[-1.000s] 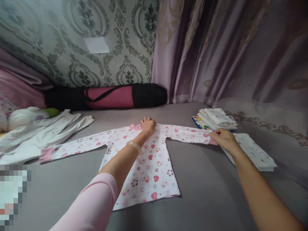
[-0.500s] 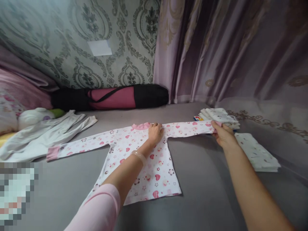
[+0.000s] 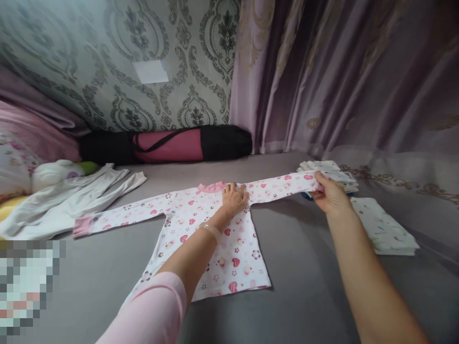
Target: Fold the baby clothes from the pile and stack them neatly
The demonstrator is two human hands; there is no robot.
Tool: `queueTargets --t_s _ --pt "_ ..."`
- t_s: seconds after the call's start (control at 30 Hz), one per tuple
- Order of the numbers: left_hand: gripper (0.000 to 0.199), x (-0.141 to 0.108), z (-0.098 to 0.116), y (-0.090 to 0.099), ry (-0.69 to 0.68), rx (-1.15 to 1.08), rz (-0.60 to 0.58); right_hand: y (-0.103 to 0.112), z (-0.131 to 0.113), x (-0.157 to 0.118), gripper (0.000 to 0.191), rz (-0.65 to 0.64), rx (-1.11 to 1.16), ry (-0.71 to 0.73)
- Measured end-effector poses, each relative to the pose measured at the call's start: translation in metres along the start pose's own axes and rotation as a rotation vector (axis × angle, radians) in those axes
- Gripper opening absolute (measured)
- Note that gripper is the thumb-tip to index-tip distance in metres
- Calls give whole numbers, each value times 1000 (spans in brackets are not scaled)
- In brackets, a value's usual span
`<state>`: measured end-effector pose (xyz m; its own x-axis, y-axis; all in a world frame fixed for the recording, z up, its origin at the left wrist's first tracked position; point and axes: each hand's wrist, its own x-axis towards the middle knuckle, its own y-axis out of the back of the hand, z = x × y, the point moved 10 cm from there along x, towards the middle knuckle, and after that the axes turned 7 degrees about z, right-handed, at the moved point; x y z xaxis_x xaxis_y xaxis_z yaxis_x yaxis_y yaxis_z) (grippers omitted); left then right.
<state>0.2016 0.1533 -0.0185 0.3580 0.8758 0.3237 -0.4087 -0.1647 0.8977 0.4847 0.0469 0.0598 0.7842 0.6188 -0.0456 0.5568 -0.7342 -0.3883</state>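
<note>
A white long-sleeved child's shirt [image 3: 211, 239] with pink hearts and flowers lies spread out, its pink collar away from me. My left hand [image 3: 234, 198] presses on it beside the collar, near the right-side shoulder, palm down with the fingers slightly apart. At the far end of the right-side sleeve, my right hand [image 3: 332, 193] grips the cuff between thumb and fingers. That sleeve is held taut and a little raised. The opposite sleeve rests flat, its pink cuff [image 3: 82, 226] pointing left.
Folded white patterned cloths [image 3: 385, 229] lie at the right, with another folded stack [image 3: 322, 166] behind my right hand. White garments [image 3: 75, 205] and a plush toy [image 3: 53, 174] are at the left. A black and maroon bag [image 3: 168, 145] lies along the wall.
My right hand has lifted the sleeve end slightly and drawn it a little inward. My left hand stays at the shoulder, its fingers a bit more spread.
</note>
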Motion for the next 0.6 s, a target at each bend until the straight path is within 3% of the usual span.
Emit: queueTargets --t_s 0.1,0.3,0.43,0.6 --pt "52 4 -2 0 -13 11 -38 -27 5 -18 15 20 101 -178" --pt "64 11 -6 1 -22 9 -179 -131 3 -75 21 -243 221 -238" --pt "66 12 -4 2 -64 24 -242 -192 28 -108 17 -330 215 -342" --pt "58 13 -4 -5 -98 81 -227 -244 77 -141 12 -399 152 -419"
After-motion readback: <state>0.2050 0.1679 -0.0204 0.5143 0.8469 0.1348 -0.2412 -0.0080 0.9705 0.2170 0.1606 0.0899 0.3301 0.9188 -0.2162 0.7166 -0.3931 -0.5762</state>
